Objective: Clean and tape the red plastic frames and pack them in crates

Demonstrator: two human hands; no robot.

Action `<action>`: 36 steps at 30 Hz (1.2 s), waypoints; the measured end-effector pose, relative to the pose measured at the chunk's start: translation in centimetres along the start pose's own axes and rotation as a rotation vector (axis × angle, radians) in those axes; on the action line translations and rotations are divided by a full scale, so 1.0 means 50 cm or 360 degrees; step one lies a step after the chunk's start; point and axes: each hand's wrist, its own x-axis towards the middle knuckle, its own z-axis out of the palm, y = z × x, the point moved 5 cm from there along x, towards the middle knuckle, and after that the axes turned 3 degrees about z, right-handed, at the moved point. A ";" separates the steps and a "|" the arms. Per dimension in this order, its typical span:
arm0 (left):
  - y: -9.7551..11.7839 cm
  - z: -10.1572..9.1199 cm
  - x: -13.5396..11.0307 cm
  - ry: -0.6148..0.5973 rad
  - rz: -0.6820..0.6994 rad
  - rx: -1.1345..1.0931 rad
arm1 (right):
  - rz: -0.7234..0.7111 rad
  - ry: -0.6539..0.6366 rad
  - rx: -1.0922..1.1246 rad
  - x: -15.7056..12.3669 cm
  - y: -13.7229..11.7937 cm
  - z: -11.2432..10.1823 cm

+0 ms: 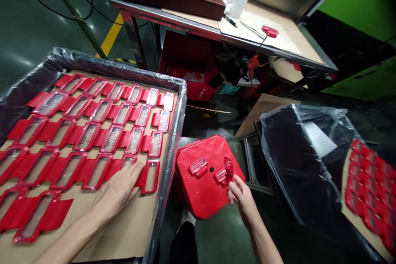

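Observation:
My left hand (122, 185) reaches over cardboard in the left bin, its thumb and fingers closed about the tab of a red plastic frame (155, 177) with a clear window. Part of that tab is hidden under the fingers. Rows of similar red frames (87, 136) lie around it. Above a red stool (201, 204), my right hand (243, 198) pinches a small red plastic piece (228, 166), held tilted. Just behind it, another red piece with a clear window (220, 177) rests on the stool top. A similar windowed piece (198, 166) lies left of the stool's centre hole.
A plastic-lined bin (182, 103) surrounds the left cardboard. At right, red parts (369, 189) cover a board beside another plastic-lined bin (278, 144). The workbench (192, 27) ahead carries white bottles (239, 0), pens and a red part (270, 31).

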 end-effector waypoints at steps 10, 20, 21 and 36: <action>0.050 -0.057 0.008 -0.0116 -0.0163 -0.0048 | -0.0084 0.0396 -0.1890 0.233 0.066 -0.059; -0.012 -0.156 -0.086 -0.0046 -0.0447 -0.0114 | -0.0023 0.0375 -0.1975 0.241 0.117 -0.081; -0.025 -0.157 -0.082 -0.0098 -0.0452 -0.0080 | -0.0030 0.0409 -0.1944 0.233 0.116 -0.083; -0.106 -0.069 -0.041 -0.0288 -0.0249 -0.0120 | -0.0436 0.0488 -0.1452 0.055 0.056 0.020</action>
